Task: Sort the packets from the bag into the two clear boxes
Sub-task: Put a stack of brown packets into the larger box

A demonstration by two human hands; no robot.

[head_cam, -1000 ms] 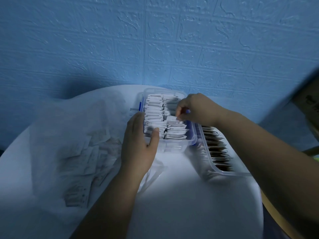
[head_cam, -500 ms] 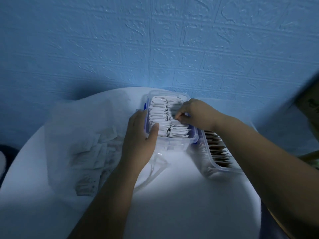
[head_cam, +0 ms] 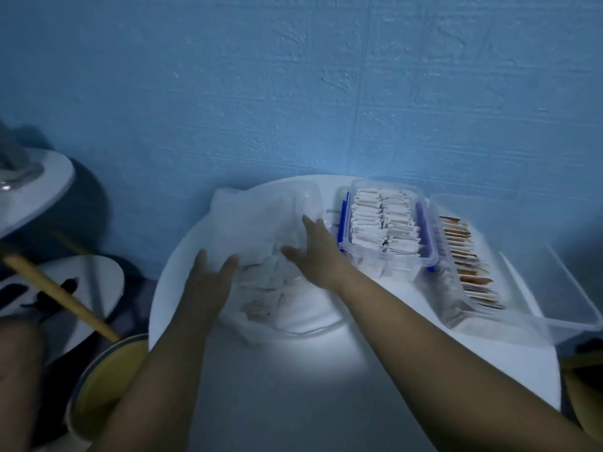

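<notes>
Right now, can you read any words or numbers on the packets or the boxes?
None can be read.
White packets in the blue-clipped box: dark marks, too blurred.
Brown packets in the right box: no print readable.
Packets in the bag: too blurred through the plastic.

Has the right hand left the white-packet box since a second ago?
Yes. The right hand has moved left off the white-packet box and now lies open over the bag, beside the left hand.

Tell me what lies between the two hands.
In the head view, loose white packets inside the clear plastic bag lie between the left hand and the right hand; both hands are open.
</notes>
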